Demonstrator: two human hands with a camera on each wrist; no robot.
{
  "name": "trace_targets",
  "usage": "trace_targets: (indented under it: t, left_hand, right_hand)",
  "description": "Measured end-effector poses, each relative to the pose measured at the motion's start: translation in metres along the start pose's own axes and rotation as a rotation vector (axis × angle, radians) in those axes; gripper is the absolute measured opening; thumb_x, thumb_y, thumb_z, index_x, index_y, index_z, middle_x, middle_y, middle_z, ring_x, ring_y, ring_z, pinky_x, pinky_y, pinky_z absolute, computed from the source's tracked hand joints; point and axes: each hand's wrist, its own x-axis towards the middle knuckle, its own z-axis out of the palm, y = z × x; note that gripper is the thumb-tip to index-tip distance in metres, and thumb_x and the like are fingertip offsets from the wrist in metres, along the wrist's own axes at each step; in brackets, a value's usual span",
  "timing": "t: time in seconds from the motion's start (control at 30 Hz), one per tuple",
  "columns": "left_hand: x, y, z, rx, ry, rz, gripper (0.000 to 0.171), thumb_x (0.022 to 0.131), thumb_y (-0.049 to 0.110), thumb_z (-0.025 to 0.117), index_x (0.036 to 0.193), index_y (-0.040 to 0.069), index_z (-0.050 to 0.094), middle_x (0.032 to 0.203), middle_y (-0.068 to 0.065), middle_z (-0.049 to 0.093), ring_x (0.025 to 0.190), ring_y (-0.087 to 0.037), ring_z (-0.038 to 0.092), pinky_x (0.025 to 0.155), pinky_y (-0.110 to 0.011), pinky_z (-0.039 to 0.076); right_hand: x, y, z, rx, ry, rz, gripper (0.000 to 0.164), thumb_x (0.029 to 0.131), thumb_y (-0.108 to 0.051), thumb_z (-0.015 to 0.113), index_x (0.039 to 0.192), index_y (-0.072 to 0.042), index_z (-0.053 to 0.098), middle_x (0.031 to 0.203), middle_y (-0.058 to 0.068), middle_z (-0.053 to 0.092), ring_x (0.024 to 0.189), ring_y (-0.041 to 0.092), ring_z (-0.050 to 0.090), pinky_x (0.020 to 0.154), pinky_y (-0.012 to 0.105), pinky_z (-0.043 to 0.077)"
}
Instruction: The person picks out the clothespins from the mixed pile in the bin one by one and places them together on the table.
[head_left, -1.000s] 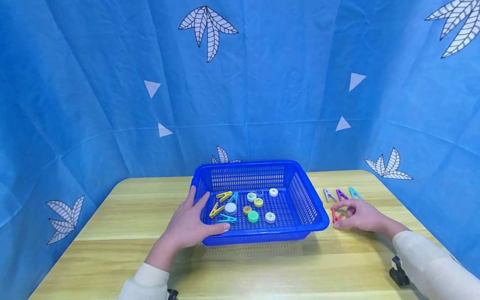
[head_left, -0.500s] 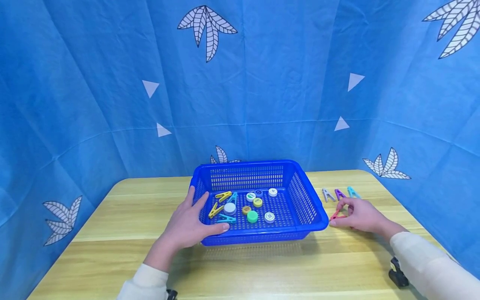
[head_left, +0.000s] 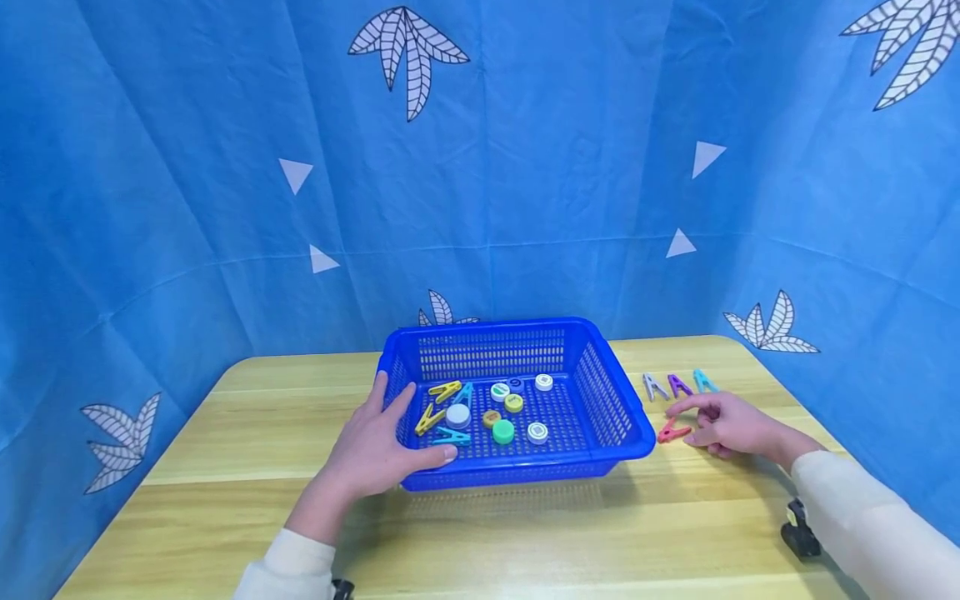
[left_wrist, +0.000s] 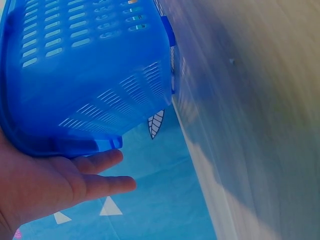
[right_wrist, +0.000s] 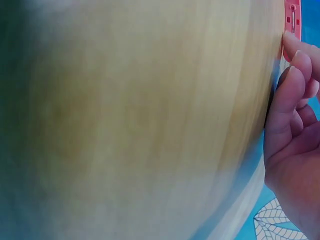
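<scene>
My left hand [head_left: 378, 446] rests at the front left corner of a blue plastic basket [head_left: 525, 457], fingers spread and straight, thumb along the front rim. The left wrist view shows the fingers [left_wrist: 112, 185] outside the basket wall. Inside lie yellow and light-blue clothespins and several bottle caps, among them a green cap [head_left: 503, 432]. To the basket's right, a red clothespin [head_left: 670, 432] lies on the table. My right hand [head_left: 731, 425] is beside it, thumb and index finger apart around it. In the right wrist view a fingertip is close to the red clothespin [right_wrist: 293, 22]; contact is unclear.
Behind the red clothespin lie a grey clothespin [head_left: 654, 386], a purple clothespin [head_left: 678, 385] and a light-blue clothespin [head_left: 703, 381] in a row. The wooden table [head_left: 525, 542] ends at a blue patterned cloth [head_left: 487, 167] at the back and sides.
The red clothespin, pinched in my right hand earlier, has turned and now lies flat on the table. My right fingers have loosened from it. The left hand and basket stay put.
</scene>
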Motion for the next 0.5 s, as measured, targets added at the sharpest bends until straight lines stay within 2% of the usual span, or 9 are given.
trace_targets:
  t: [0.17, 0.5]
  left_hand:
    - [0.0001, 0.0001, -0.001, 0.004, -0.008, -0.001, 0.122, 0.067, 0.085, 0.065, 0.16, 0.016, 0.026, 0.166, -0.016, -0.004, 0.145, -0.052, 0.008, 0.103, -0.076, 0.022]
    - [0.0004, 0.0005, 0.0001, 0.016, -0.023, -0.002, 0.122, 0.068, 0.085, 0.065, 0.16, 0.015, 0.025, 0.166, -0.017, -0.005, 0.144, -0.054, 0.008, 0.103, -0.076, 0.022]
  right_hand:
    - [0.0013, 0.0027, -0.0012, -0.038, 0.059, 0.022, 0.04, 0.084, -0.006, 0.078, 0.121, 0.002, 0.065, 0.065, 0.004, 0.046, 0.049, 0.016, 0.049, 0.043, 0.024, 0.042]
    - [-0.0018, 0.0076, 0.004, -0.118, 0.155, 0.059, 0.038, 0.079, -0.024, 0.087, 0.102, -0.003, 0.066, 0.06, 0.003, 0.048, 0.047, 0.019, 0.051, 0.041, 0.026, 0.041]
